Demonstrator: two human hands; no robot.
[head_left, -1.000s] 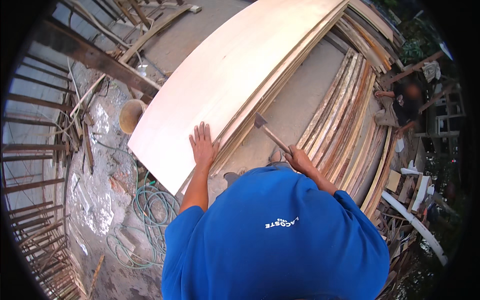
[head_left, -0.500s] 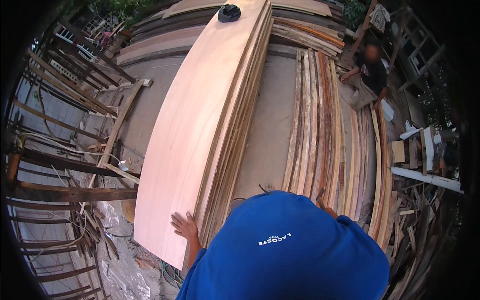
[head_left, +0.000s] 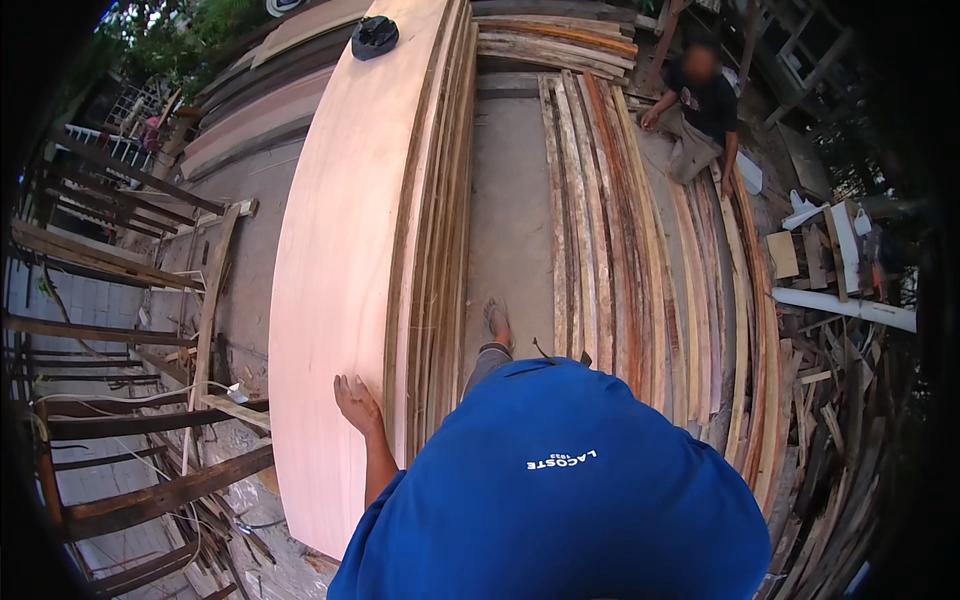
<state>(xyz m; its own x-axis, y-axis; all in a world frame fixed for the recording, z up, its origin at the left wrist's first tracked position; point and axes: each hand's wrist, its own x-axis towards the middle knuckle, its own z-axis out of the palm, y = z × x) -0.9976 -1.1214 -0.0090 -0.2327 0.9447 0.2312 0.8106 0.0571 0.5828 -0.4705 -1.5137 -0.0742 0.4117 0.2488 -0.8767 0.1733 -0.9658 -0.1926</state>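
A long, pale, smooth wooden board (head_left: pixel 345 230) lies on top of a stack of planks (head_left: pixel 437 260), whose edges show along its right side. My left hand (head_left: pixel 358 402) is at the near part of the board's face, fingers extended and nothing in them. Whether the palm presses on the wood I cannot tell. My right hand is hidden behind my blue shirt (head_left: pixel 560 480). A small dark tip (head_left: pixel 587 359) shows at the shirt's upper edge; its kind is unclear. Far up the board rests a black plastic bag (head_left: pixel 375 38), bunched up.
My foot (head_left: pixel 497 320) stands on the ground between the stack and a row of rough timber strips (head_left: pixel 610 220). Beyond them sits another person (head_left: pixel 700 110). Dark wooden beams (head_left: pixel 165 490) jut in at left. Scrap wood (head_left: pixel 840 440) and a white pipe (head_left: pixel 845 308) lie at right.
The view has shifted, and my foot has come into sight. My left hand has moved up along the board, its fingers closer together. My right hand, partly visible before, is now hidden.
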